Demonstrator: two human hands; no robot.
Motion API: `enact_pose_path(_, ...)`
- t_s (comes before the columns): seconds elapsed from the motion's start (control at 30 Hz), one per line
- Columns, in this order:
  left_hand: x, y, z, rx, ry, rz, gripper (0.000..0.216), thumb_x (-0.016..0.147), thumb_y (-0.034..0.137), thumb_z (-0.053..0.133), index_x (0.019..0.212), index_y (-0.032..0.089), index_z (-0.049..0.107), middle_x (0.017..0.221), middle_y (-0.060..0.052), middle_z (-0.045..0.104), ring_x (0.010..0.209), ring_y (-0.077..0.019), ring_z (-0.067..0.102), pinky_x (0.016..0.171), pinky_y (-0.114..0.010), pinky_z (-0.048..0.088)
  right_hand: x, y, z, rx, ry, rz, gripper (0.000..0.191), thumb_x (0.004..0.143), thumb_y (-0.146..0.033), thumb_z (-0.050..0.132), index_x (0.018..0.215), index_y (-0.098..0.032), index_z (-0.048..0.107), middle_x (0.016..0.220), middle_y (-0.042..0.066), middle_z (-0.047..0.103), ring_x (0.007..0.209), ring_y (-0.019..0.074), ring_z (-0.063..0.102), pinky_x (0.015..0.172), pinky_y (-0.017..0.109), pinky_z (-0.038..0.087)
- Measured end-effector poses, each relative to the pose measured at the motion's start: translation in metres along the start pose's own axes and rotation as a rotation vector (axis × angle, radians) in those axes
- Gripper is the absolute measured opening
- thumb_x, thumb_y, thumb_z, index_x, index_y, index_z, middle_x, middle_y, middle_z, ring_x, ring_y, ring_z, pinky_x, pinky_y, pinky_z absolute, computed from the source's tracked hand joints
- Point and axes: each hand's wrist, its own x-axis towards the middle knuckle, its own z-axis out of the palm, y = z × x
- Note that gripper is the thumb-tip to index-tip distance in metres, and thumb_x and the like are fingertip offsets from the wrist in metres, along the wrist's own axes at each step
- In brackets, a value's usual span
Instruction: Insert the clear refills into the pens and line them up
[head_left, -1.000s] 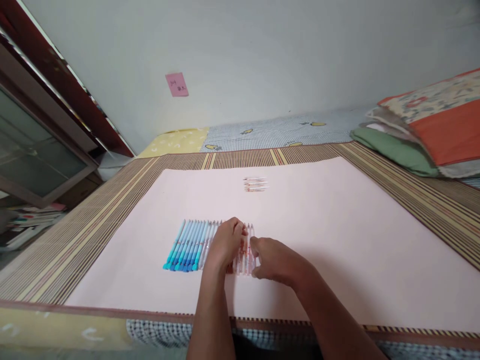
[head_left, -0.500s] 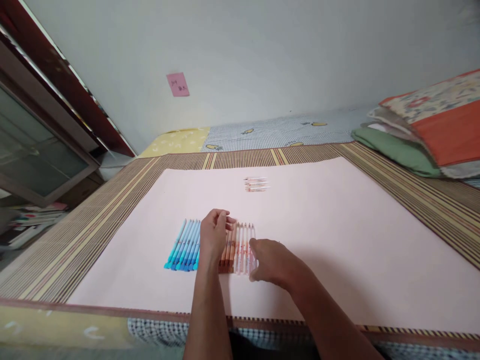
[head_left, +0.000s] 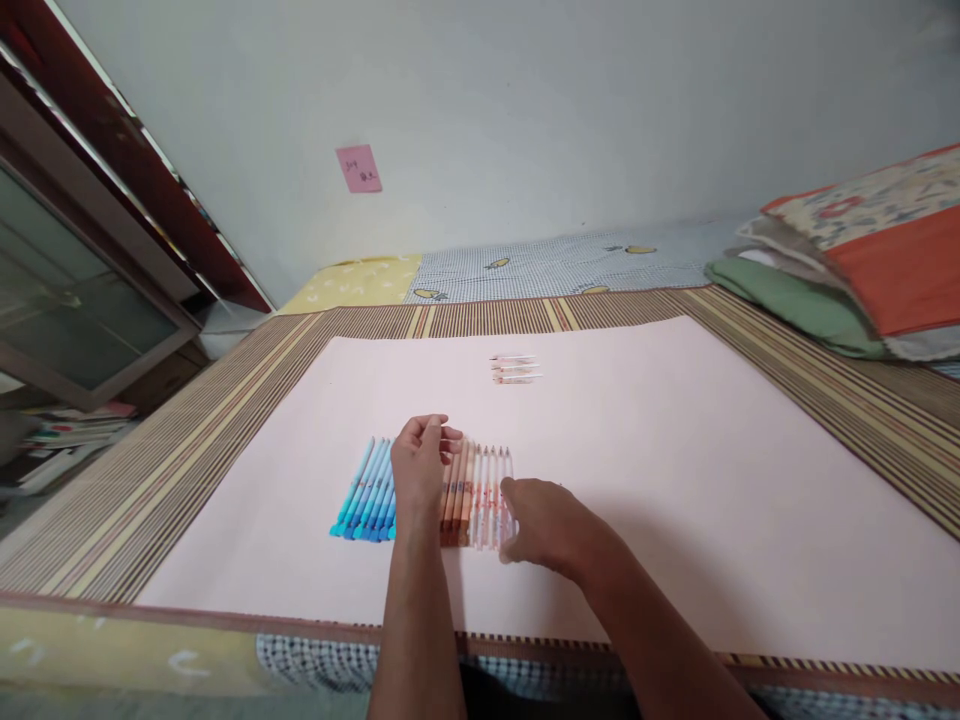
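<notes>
Several pens lie side by side in a row on a pale pink sheet. Blue pens [head_left: 367,492] are at the left, brown pens [head_left: 455,500] in the middle, and clear-barrelled pens with orange-pink marks [head_left: 491,500] at the right. Over the row, between the blue and brown pens, is my left hand [head_left: 424,450]; its fingers are loosely bent and apart, holding nothing visible. It hides part of the row. My right hand [head_left: 544,520] rests at the row's right end, thumb and fingers apart along the side of the last clear pen, apparently touching it.
Several thin pens [head_left: 516,370] lie crosswise farther back on the pink sheet [head_left: 675,450]. Under it is a striped mat [head_left: 247,400]. Folded bedding [head_left: 885,260] is stacked at the right. A pink note [head_left: 358,168] is on the wall, and a glass-fronted cabinet [head_left: 67,290] stands left.
My left hand has shifted slightly left, uncovering more of the brown pens. My right hand stays at the row's right end.
</notes>
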Motion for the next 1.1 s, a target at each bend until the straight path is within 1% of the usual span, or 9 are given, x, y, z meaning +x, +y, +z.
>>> enact_pose_path(0.3,0.0,-0.003,0.003,-0.039,0.0,0.002,0.026,0.076,0.039,0.066,0.087,0.015,0.064,0.067,-0.002,0.07,0.052,-0.0105,0.059,0.05,-0.021,0.037,-0.001,0.004,0.002,0.068,0.023,-0.013,0.046,0.057,-0.032,0.088,0.089,-0.019,0.058,0.093,0.006,0.068,0.082,0.0223,0.06,0.06,0.028,0.026)
enact_pose_path(0.4,0.001,-0.003,0.004,-0.081,-0.004,-0.009,0.029,0.074,0.04,0.067,0.087,0.015,0.064,0.066,-0.002,0.069,0.051,-0.0103,0.059,0.049,-0.02,0.037,-0.005,0.015,-0.018,0.124,0.103,0.008,0.034,0.071,-0.038,0.08,0.084,-0.02,0.055,0.088,0.004,0.066,0.076,0.0189,0.057,0.059,0.028,0.027)
enact_pose_path(0.47,0.002,-0.003,0.005,-0.113,0.005,-0.01,0.031,0.073,0.042,0.068,0.086,0.014,0.064,0.065,-0.002,0.069,0.05,-0.0103,0.059,0.048,-0.02,0.037,0.001,0.027,-0.036,0.132,0.239,0.068,0.016,0.086,-0.032,0.065,0.084,-0.02,0.055,0.085,0.004,0.066,0.072,0.0168,0.055,0.061,0.028,0.029)
enact_pose_path(0.53,0.004,-0.003,0.006,-0.14,0.016,-0.008,0.032,0.072,0.043,0.069,0.085,0.014,0.064,0.065,-0.003,0.069,0.05,-0.0102,0.059,0.047,-0.02,0.036,0.017,0.042,-0.054,0.119,0.389,0.124,0.007,0.094,-0.024,0.053,0.089,-0.02,0.057,0.088,0.004,0.067,0.074,0.0161,0.056,0.063,0.027,0.032)
enact_pose_path(0.6,0.005,-0.002,0.006,-0.161,0.016,-0.014,0.033,0.072,0.043,0.07,0.086,0.014,0.064,0.065,-0.003,0.069,0.05,-0.0103,0.059,0.048,-0.02,0.036,0.045,0.056,-0.068,0.024,0.5,0.116,0.011,0.096,-0.019,0.048,0.097,-0.019,0.06,0.101,0.007,0.068,0.084,0.0175,0.059,0.069,0.027,0.036)
enact_pose_path(0.7,0.006,-0.001,0.007,-0.185,0.003,-0.037,0.034,0.072,0.044,0.071,0.087,0.014,0.065,0.066,-0.003,0.07,0.05,-0.0102,0.058,0.049,-0.02,0.037,0.095,0.071,-0.077,-0.093,0.531,0.111,0.021,0.095,-0.013,0.049,0.113,-0.016,0.062,0.124,0.013,0.064,0.109,0.0234,0.057,0.081,0.031,0.037)
enact_pose_path(0.8,0.005,0.0,0.007,-0.205,-0.012,-0.055,0.034,0.072,0.044,0.071,0.087,0.013,0.065,0.066,-0.003,0.07,0.051,-0.0098,0.058,0.05,-0.02,0.037,0.134,0.079,-0.074,-0.142,0.525,0.102,0.025,0.094,-0.009,0.05,0.114,-0.015,0.062,0.125,0.014,0.062,0.112,0.0264,0.055,0.083,0.033,0.036)
enact_pose_path(0.9,0.005,0.001,0.007,-0.211,-0.022,-0.062,0.034,0.072,0.044,0.072,0.087,0.013,0.065,0.066,-0.003,0.07,0.052,-0.0098,0.058,0.05,-0.02,0.037,0.153,0.086,-0.068,-0.176,0.519,0.089,0.018,0.092,-0.012,0.054,0.107,-0.015,0.063,0.119,0.015,0.062,0.106,0.027,0.056,0.083,0.035,0.036)
enact_pose_path(1.1,0.004,0.001,0.008,-0.207,-0.035,-0.074,0.034,0.073,0.043,0.072,0.087,0.013,0.065,0.066,-0.003,0.07,0.051,-0.0095,0.058,0.05,-0.02,0.036,0.164,0.093,-0.062,-0.156,0.558,0.049,0.016,0.088,-0.018,0.06,0.103,-0.017,0.061,0.118,0.012,0.059,0.105,0.0257,0.054,0.082,0.034,0.034)
